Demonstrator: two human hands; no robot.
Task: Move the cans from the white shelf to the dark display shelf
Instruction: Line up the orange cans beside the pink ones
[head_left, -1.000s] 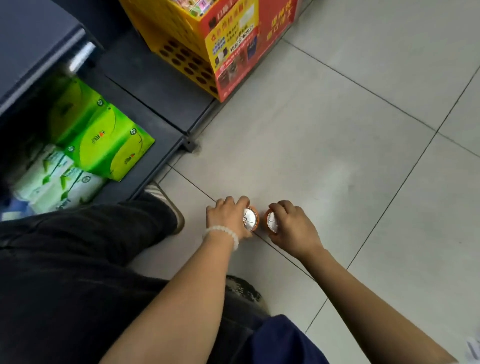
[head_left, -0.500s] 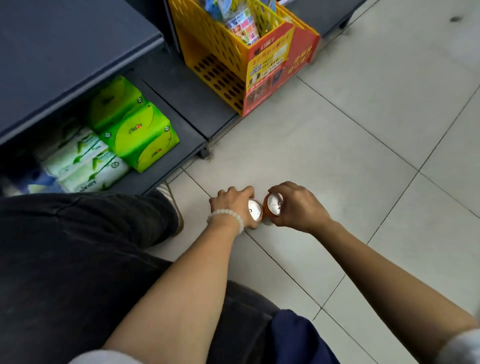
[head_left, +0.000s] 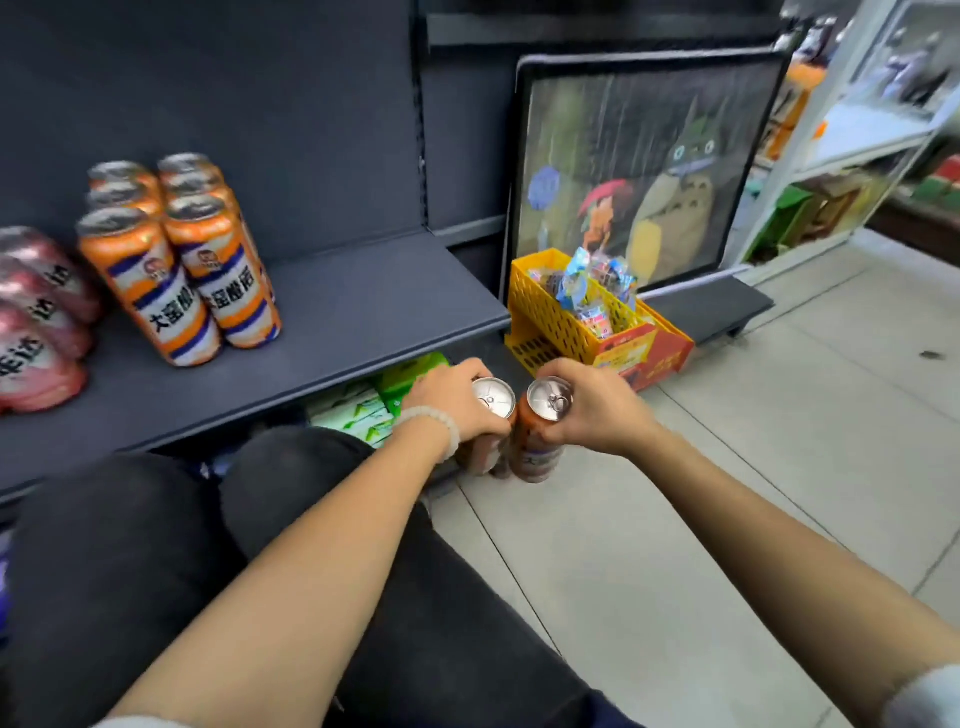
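Head view: two orange cans, one (head_left: 492, 402) in left-hand fingers (head_left: 467, 374), one (head_left: 545, 410) in right-hand fingers (head_left: 566, 371); six orange cans (head_left: 176, 260) on dark shelf (head_left: 363, 312).

Pale grey floor tiles (head_left: 753, 467) spread right of the hands, with a framed cartoon poster (head_left: 623, 171) propped beyond them.

orange, blue-striped cans (head_left: 176, 291); yellow basket (head_left: 566, 322)

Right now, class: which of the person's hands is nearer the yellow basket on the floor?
Right. The right hand, gripping a can, is just in front of the yellow basket; the left hand, gripping another can, is further left.
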